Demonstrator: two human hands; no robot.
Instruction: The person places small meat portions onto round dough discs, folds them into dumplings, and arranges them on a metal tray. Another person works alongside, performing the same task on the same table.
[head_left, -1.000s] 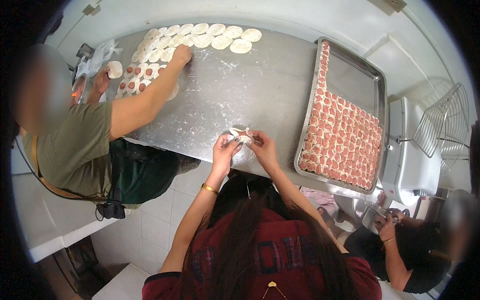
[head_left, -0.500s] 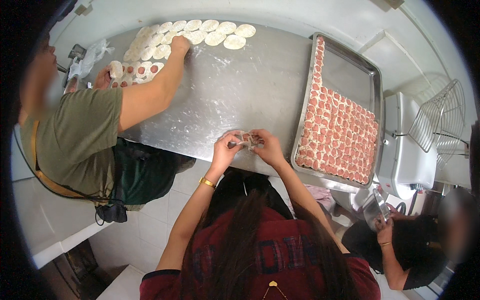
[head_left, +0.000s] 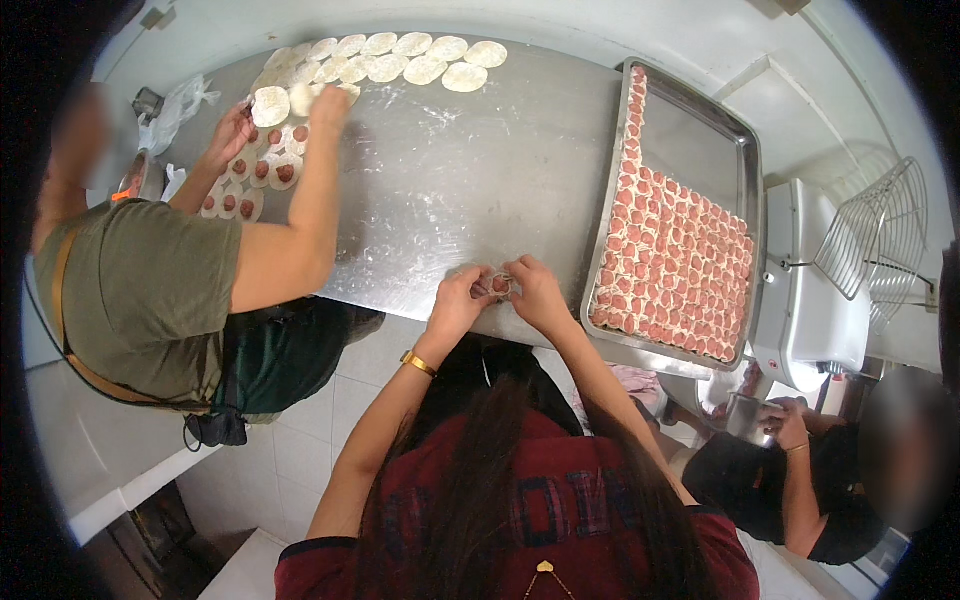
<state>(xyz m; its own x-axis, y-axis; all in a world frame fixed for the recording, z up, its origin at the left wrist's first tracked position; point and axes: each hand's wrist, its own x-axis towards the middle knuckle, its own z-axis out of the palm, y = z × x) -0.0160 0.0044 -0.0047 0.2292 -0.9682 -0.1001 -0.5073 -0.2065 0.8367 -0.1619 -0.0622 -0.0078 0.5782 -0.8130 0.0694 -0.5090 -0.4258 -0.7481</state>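
Note:
Over the front edge of the metal table, my left hand (head_left: 464,298) and my right hand (head_left: 535,292) pinch a small open-topped dumpling (head_left: 501,286) between them. Pink meat filling shows at its top, inside a pale wrapper gathered by the fingertips. To the right of my hands lies a large metal tray (head_left: 696,130), with tight rows of the same meat-topped dumplings (head_left: 675,265) covering most of it. Flat round wrappers (head_left: 424,70) lie in rows at the far left, and nearer ones there carry balls of meat (head_left: 262,170).
At the left, a co-worker in a green shirt (head_left: 150,290) reaches over the wrappers, one wrapper (head_left: 271,106) in hand. A white machine with a wire guard (head_left: 805,285) stands right of the tray. Another person (head_left: 800,480) is at the lower right. Flour dusts the table (head_left: 470,170).
My fingers have drawn the wrapper in closer around the meat. The co-worker's arms have pulled back left, lifting a wrapper and uncovering more filled ones. The person at right has shifted their hands.

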